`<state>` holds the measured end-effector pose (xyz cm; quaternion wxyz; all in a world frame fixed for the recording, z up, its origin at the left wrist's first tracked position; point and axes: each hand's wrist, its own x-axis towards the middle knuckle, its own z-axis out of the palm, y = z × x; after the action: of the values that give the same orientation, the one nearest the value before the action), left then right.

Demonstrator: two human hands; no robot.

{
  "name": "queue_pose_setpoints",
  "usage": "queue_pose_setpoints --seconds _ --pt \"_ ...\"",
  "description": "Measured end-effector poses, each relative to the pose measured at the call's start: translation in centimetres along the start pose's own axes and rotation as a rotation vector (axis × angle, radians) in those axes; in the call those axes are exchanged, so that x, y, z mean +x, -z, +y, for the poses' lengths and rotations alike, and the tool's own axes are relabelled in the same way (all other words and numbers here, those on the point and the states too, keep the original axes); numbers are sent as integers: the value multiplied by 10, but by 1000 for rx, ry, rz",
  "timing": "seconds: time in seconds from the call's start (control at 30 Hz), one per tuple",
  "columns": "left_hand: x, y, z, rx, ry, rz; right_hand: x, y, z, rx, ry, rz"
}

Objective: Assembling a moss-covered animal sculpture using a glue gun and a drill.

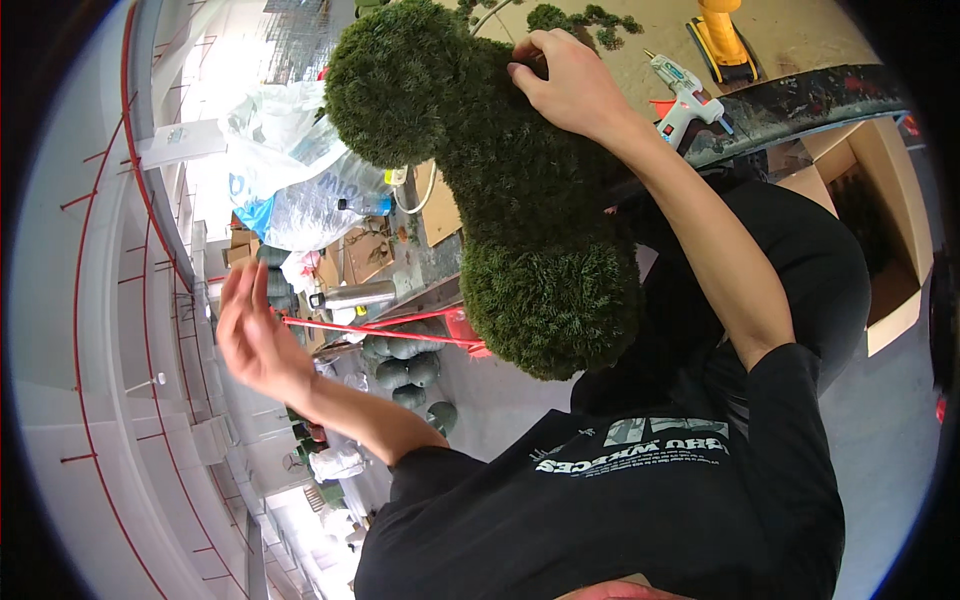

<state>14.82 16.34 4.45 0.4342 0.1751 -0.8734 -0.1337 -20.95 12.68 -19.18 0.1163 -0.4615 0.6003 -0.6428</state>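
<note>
Here, my left hand (255,335) hangs raised with fingers spread, holding nothing, clear room around it; farther right, my right hand (565,80) grips the green moss-covered shape (500,180) near the table edge (800,105), glue gun (685,95) beside it

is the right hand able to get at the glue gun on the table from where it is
Probably yes: the right hand rests on the green mossy shape, and the glue gun lies close beside it on the table, nothing between.

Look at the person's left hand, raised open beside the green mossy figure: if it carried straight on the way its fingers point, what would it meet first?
The left hand points up toward the clear plastic bags; they look like the first thing met, though depth is unclear.
</note>
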Motion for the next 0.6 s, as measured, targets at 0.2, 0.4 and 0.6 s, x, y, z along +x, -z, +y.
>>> queue_pose_setpoints --seconds 0.2,0.4,0.6 --pt "71 -72 -68 123 65 -29 -3 -4 -5 -35 40 12" --pt "105 -119 -96 -16 206 -97 -5 -1 -9 -25 13 11" --pt "86 -126 -112 108 161 -93 -2 2 -7 -13 -18 -21"
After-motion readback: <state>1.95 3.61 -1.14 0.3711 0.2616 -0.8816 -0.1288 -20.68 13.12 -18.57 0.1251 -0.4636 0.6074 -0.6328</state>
